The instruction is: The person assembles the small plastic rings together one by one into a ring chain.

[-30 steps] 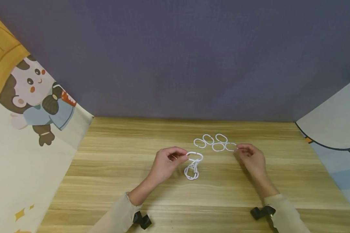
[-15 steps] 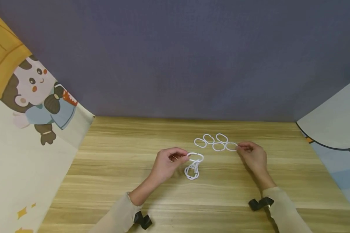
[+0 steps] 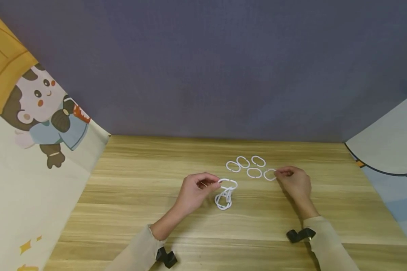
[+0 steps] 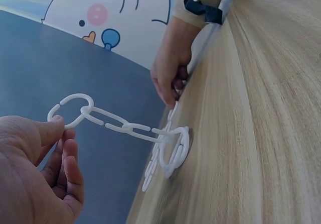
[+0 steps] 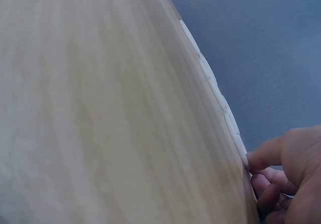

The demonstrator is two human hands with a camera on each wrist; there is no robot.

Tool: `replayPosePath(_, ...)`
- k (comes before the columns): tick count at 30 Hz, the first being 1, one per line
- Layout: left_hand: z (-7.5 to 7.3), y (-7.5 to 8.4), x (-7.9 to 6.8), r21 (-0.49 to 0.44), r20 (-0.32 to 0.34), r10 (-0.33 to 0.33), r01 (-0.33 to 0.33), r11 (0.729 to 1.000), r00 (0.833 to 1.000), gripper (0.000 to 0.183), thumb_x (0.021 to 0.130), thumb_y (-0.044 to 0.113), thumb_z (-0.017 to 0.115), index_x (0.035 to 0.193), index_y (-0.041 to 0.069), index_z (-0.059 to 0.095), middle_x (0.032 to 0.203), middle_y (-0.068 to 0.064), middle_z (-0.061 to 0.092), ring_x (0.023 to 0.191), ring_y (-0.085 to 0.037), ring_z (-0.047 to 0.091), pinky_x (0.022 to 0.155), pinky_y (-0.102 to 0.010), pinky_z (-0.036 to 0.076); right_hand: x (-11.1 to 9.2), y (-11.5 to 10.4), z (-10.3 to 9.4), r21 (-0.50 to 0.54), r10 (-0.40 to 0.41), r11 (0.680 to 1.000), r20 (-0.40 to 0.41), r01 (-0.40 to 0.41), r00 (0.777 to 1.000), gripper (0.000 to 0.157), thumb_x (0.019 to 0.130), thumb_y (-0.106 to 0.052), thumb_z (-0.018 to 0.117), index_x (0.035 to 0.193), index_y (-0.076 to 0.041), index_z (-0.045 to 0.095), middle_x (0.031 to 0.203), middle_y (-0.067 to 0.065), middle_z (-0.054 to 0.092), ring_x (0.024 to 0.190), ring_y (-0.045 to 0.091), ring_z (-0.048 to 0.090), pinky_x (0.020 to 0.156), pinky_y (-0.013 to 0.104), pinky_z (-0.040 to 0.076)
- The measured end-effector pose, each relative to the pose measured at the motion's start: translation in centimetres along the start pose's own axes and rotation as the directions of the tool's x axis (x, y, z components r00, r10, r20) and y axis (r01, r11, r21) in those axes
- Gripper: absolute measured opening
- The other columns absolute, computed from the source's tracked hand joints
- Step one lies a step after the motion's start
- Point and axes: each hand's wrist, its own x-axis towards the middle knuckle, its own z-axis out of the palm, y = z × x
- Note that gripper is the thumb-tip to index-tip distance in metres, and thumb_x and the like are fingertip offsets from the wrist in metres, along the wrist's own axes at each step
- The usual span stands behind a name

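My left hand point(image 3: 196, 190) pinches the end link of a white plastic chain point(image 4: 113, 114) between thumb and forefinger. From that raised link the chain slants down, and its lower links point(image 4: 184, 142) lie bunched on the table. To the right, my right hand point(image 3: 296, 184) pinches the right end of a loose white oval link point(image 3: 265, 175), with its thumb and fingertips low at the tabletop. Each link has a small gap in its side. In the right wrist view the loose links point(image 5: 215, 86) show nearly edge-on, beside my right fingertips.
Several other loose links point(image 3: 254, 177) lie flat towards the back of the wooden table point(image 3: 149, 169). A dark grey-blue panel point(image 3: 203, 75) rises behind the table. Patterned side walls point(image 3: 17, 180) stand left and right. Black wrist mounts point(image 3: 166, 257) sit on both sleeves.
The rightmost loose link has turned and shifted slightly towards me, apart from its neighbours, in my right hand's pinch. My left hand keeps the chain in nearly the same place.
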Motion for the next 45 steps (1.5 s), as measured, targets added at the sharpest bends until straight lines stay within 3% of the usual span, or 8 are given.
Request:
replayPosePath(6, 0.2, -0.1, 0.0, -0.002, 0.001, -0.003, 0.004, 1.0, 1.0, 0.007, 0.098, 0.007, 0.085, 0.104, 0.005, 0.085, 0.096, -0.007, 0.083, 0.081, -0.005, 0.067, 0.074, -0.023, 0.056, 0.0, 0.3, 0.0, -0.018, -0.011, 1.0, 0.013, 0.012, 1.0, 0.024, 0.101, -0.028, 0.077, 0.106, -0.006, 0.084, 0.089, 0.006, 0.077, 0.073, 0.017, 0.063, 0.063, 0.034, 0.046)
replayPosePath(14, 0.2, -0.2, 0.1, -0.006, 0.003, 0.004, -0.004, 1.0, 1.0, 0.009, 0.099, 0.011, 0.085, 0.104, 0.004, 0.085, 0.096, -0.008, 0.083, 0.081, -0.006, 0.067, 0.074, -0.023, 0.056, -0.2, 1.1, -0.6, 0.038, -0.124, 0.992, 0.053, 0.122, 0.991, 0.026, 0.106, -0.023, 0.074, 0.108, 0.003, 0.078, 0.093, 0.012, 0.075, 0.078, 0.017, 0.062, 0.068, 0.028, 0.048)
replayPosePath(21, 0.3, -0.1, 0.2, -0.001, 0.008, 0.012, -0.012, 1.0, 1.0, 0.009, 0.099, 0.01, 0.085, 0.105, 0.004, 0.085, 0.097, -0.007, 0.083, 0.082, -0.006, 0.068, 0.074, -0.024, 0.057, -0.9, 0.9, -0.9, 0.146, -0.088, 0.986, 0.066, 0.077, 0.994, 0.023, 0.11, -0.015, 0.068, 0.113, 0.007, 0.072, 0.095, 0.015, 0.076, 0.077, 0.01, 0.063, 0.068, 0.02, 0.05)
replayPosePath(27, 0.3, -0.1, 0.2, 0.001, 0.01, 0.011, -0.011, 1.0, 1.0, 0.009, 0.099, 0.011, 0.085, 0.105, 0.004, 0.085, 0.097, -0.008, 0.083, 0.08, -0.006, 0.068, 0.074, -0.024, 0.058, -1.6, 0.2, -1.0, 0.349, -0.015, 0.936, 0.19, -0.053, 0.982, 0.026, 0.114, -0.01, 0.059, 0.123, 0.014, 0.061, 0.088, 0.007, 0.076, 0.067, 0.006, 0.068, 0.062, 0.021, 0.058)
replayPosePath(30, 0.4, -0.1, 0.2, -0.002, 0.015, 0.01, -0.01, 1.0, 1.0, 0.011, 0.099, 0.011, 0.085, 0.106, 0.003, 0.085, 0.098, -0.009, 0.083, 0.08, -0.007, 0.068, 0.074, -0.024, 0.058, -1.9, -0.2, -1.1, 0.381, -0.015, 0.922, 0.213, -0.069, 0.977, 0.025, 0.114, -0.008, 0.059, 0.125, 0.015, 0.06, 0.087, 0.003, 0.075, 0.068, 0.006, 0.068, 0.063, 0.021, 0.059)
replayPosePath(37, 0.4, -0.3, 0.2, -0.004, 0.007, 0.016, -0.016, 1.0, 1.0, 0.009, 0.098, 0.01, 0.085, 0.105, 0.003, 0.085, 0.097, -0.009, 0.083, 0.081, -0.006, 0.068, 0.074, -0.024, 0.058, -2.6, -1.6, -1.1, 0.535, -0.051, 0.844, 0.143, -0.034, 0.988, 0.017, 0.108, 0.003, 0.063, 0.116, 0.018, 0.063, 0.081, 0.005, 0.075, 0.065, 0.007, 0.065, 0.059, 0.023, 0.06)
replayPosePath(45, 0.6, -0.5, 0.1, -0.013, 0.018, -0.003, 0.003, 1.0, 1.0, 0.01, 0.098, 0.01, 0.086, 0.104, 0.003, 0.085, 0.097, -0.01, 0.083, 0.081, -0.006, 0.067, 0.074, -0.023, 0.058, -3.8, -4.2, -2.1, 0.557, -0.099, 0.83, 0.114, 0.019, 0.989, 0.017, 0.107, 0.0, 0.068, 0.117, 0.015, 0.066, 0.082, 0.0, 0.077, 0.067, 0.006, 0.066, 0.061, 0.023, 0.06)
